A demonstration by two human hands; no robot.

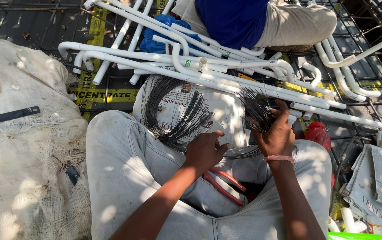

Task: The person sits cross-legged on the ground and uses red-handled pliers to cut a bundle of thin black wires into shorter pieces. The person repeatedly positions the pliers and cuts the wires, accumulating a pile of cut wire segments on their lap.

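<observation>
Sunlit rebar grid (pixel 31 22) is seen beyond the lap, strewn with white pipes (pixel 226 66). Thin dark wire strands (pixel 177 120), judged light, springy and best gripped near the bend, are pinched by left hand (pixel 204 151) fingers and clenched in right hand (pixel 277 133). A yellow strip sign (pixel 104 94) lies far left; printed white sacks (pixel 373 186) lie right.

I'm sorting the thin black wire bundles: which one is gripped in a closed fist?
The upright tuft of thin black wires, clenched in the right hand. The larger looped black wire bundle lies on the lap, only touched by the left hand.
</observation>
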